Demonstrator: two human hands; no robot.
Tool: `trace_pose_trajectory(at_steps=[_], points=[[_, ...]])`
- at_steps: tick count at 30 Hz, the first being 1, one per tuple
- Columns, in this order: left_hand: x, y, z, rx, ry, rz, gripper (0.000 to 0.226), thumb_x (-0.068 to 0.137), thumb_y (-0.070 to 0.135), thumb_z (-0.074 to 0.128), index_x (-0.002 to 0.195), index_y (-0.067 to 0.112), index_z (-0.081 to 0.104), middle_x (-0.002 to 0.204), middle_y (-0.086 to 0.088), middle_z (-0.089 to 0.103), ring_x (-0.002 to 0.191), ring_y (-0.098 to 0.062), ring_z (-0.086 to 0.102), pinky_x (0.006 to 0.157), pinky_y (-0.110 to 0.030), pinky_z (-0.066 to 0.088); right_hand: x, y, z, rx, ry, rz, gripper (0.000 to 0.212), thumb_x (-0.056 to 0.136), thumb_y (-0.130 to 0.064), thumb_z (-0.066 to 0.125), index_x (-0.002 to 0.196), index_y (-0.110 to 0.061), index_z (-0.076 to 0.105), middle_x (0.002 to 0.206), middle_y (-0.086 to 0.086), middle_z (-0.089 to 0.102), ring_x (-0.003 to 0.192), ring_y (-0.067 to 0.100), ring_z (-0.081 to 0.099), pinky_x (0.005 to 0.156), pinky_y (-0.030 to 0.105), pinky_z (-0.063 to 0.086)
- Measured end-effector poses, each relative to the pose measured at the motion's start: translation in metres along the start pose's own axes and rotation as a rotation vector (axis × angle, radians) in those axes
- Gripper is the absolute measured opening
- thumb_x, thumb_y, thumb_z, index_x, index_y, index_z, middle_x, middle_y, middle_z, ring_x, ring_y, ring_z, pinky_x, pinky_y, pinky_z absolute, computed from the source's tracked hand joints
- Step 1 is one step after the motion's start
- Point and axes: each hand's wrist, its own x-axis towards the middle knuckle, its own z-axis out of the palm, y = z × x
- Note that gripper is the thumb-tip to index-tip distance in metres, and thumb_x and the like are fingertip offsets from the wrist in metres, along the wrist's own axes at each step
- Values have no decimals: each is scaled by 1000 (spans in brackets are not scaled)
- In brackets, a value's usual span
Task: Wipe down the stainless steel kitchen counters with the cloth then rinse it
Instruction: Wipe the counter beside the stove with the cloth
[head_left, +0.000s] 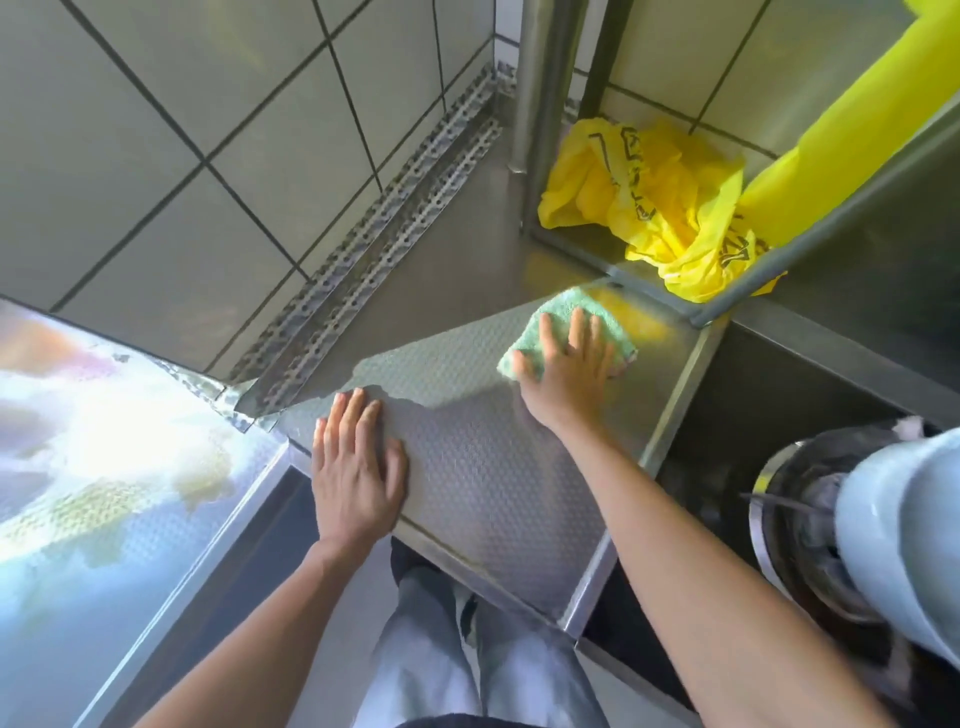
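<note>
A folded light-green cloth (558, 322) lies on the dimpled stainless steel counter (483, 467), near its far right corner. My right hand (569, 369) presses flat on the cloth with fingers spread, covering its near half. My left hand (356, 465) rests flat on the counter's near left part, fingers together, holding nothing. Sunlight falls across the far strip of the counter around the cloth.
A crumpled yellow plastic bag (644, 202) sits behind a metal frame past the cloth. A steel post (545, 78) rises at the back. A sunlit counter section (104, 467) extends left. On the right a recessed sink (779, 395) holds a round metal pot (810, 540). Tiled wall (182, 130) behind.
</note>
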Motion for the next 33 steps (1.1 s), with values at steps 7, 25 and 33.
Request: trace_pose_trajectory(at_steps=[7,25,33], points=[[16,14,-6,-84,-22,-115,68,105,54,37,160,14,37,176,-3,19,164,-23,12,134,-49,11,-77,4,30,-131,-168,-732,62,102,-52,42,159,-33,30,171,1,11,159,21,-1,128,50,2],[18,16,15,40,88,-124,64,106,51,44,155,9,45,170,-5,35,164,-21,18,133,-49,16,62,-122,28,-106,-40,-824,53,99,-35,52,151,-27,47,165,8,31,155,29,20,126,52,14],[19,19,12,59,81,-134,63,106,47,48,155,8,46,171,-5,33,164,-22,17,133,-50,17,55,3,-10,-132,-123,-797,52,100,-36,45,152,-31,47,164,1,35,154,23,26,126,48,18]])
